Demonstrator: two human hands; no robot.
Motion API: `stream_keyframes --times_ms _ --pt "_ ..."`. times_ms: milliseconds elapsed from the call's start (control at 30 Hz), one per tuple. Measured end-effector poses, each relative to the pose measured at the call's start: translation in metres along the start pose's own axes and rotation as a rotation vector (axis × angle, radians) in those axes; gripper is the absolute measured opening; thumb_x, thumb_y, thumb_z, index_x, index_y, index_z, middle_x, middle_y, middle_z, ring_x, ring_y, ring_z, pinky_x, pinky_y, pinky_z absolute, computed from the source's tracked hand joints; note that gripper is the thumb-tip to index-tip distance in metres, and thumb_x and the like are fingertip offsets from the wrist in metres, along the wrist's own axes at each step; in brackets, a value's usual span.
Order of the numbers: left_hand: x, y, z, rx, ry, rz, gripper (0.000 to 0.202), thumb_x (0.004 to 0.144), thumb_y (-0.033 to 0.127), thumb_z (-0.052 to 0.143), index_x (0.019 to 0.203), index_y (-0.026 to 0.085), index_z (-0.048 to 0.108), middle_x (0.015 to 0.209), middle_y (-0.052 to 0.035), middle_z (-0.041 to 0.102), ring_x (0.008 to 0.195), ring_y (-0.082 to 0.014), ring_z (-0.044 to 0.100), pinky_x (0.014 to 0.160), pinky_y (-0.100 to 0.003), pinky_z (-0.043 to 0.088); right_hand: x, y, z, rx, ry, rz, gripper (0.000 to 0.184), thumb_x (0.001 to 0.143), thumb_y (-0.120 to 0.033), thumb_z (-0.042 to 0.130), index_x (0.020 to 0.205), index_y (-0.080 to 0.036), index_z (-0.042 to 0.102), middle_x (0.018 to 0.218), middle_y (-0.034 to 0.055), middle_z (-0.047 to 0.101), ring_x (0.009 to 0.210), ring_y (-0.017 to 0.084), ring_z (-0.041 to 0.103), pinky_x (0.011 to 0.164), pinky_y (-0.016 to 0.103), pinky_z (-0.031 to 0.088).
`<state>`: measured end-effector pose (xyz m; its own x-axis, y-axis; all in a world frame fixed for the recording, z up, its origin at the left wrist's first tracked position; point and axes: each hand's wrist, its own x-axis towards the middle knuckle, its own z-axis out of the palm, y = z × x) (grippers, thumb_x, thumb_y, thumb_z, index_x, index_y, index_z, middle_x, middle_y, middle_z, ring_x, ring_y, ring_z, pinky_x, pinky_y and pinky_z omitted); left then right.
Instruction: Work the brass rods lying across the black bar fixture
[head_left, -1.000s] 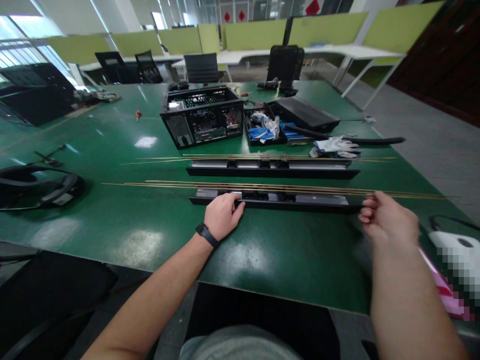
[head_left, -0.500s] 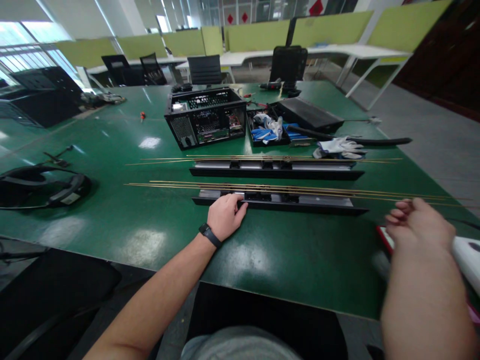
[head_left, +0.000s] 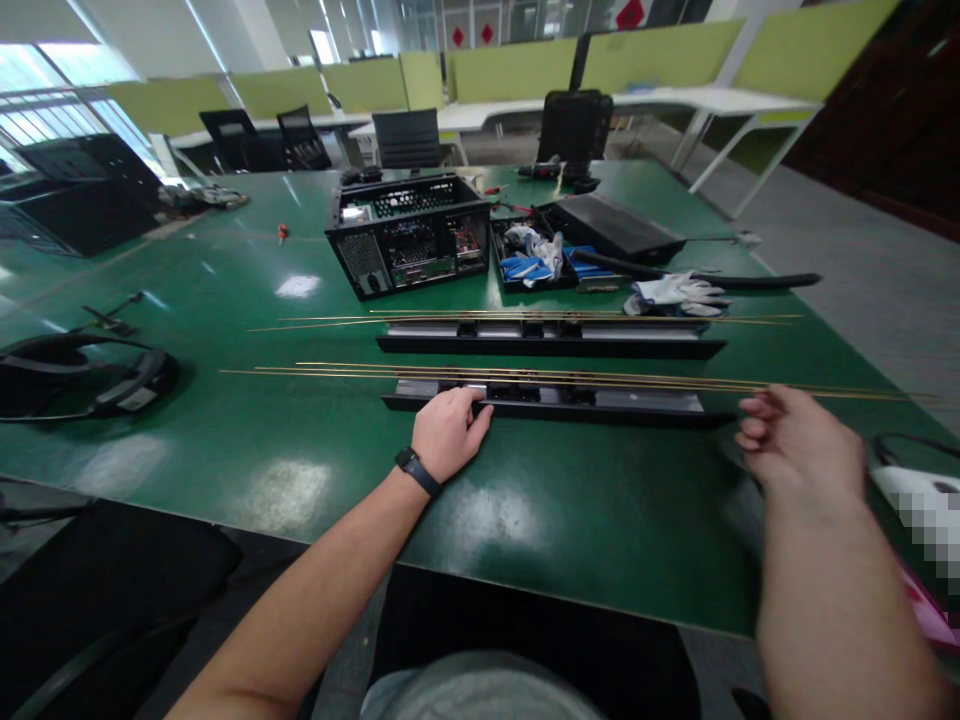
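Near rail, black, lies crosswise on the green table. Right hand just past the right end of the near rail, fingers curled in, thumb and index pinched at the thin brass rods. Left hand at the near rail's front edge, left of its middle, fingers bent over it; can't tell if gripping or just resting. Brass rods run along the near rail's top, sticking out past both ends. Black strapped device well left of the near rail. Behind it, parallel and apart, far rail, more rods over it. Past that, white glove behind the near rail's right part; open computer case behind its left part.
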<state>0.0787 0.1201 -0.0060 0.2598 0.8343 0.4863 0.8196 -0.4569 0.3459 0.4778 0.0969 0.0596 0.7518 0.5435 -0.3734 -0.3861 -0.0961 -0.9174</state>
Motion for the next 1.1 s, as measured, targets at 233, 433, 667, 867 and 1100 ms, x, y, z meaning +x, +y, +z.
stream_keyframes --times_ms 233,433,667,867,1100 --pt "0.001 0.001 0.0 -0.004 -0.004 -0.003 0.012 0.105 0.034 0.07 0.108 0.022 0.073 0.076 0.0005 0.067 0.079 -0.0197 0.069 0.076 -0.032 0.052 -0.038 0.012 0.023 -0.129 -0.315 0.118 0.014 0.101 -0.015 0.066 0.086 -0.015 0.066 0.064 0.0015 0.064 0.032 0.005 0.036 0.028 0.017 0.024" --pt "0.001 0.001 0.001 -0.004 0.017 0.009 0.011 0.104 0.032 0.07 0.108 0.022 0.073 0.076 0.0007 0.066 0.079 -0.0194 0.069 0.076 -0.031 0.052 -0.041 0.029 0.029 -0.179 -0.494 0.142 0.014 0.099 -0.027 0.078 0.094 -0.015 0.072 0.069 0.0 0.067 0.033 0.003 0.033 0.028 0.016 0.023" --pt "0.001 0.001 0.0 -0.006 0.016 0.013 0.012 0.105 0.032 0.07 0.108 0.022 0.073 0.076 0.0007 0.067 0.079 -0.0191 0.069 0.075 -0.031 0.052 -0.044 0.032 0.03 -0.182 -0.512 0.138 0.013 0.102 -0.026 0.074 0.096 -0.014 0.073 0.072 0.0008 0.068 0.034 0.003 0.035 0.028 0.015 0.024" --pt "0.0 0.0 0.0 -0.009 0.01 0.008 0.012 0.105 0.033 0.069 0.107 0.022 0.073 0.075 0.0007 0.066 0.077 -0.0191 0.068 0.076 -0.031 0.052 -0.043 0.021 0.029 -0.118 -0.413 0.157 0.012 0.102 -0.016 0.068 0.09 -0.014 0.069 0.067 -0.002 0.061 0.034 0.003 0.035 0.028 0.016 0.024" --pt "0.001 -0.001 0.001 -0.012 0.026 0.026 0.011 0.104 0.033 0.071 0.107 0.022 0.073 0.075 0.0011 0.067 0.078 -0.0192 0.068 0.076 -0.032 0.052 -0.031 0.003 0.02 -0.034 -0.157 0.113 0.024 0.1 -0.005 0.06 0.079 -0.017 0.059 0.061 -0.0038 0.053 0.037 0.004 0.036 0.032 0.019 0.024"
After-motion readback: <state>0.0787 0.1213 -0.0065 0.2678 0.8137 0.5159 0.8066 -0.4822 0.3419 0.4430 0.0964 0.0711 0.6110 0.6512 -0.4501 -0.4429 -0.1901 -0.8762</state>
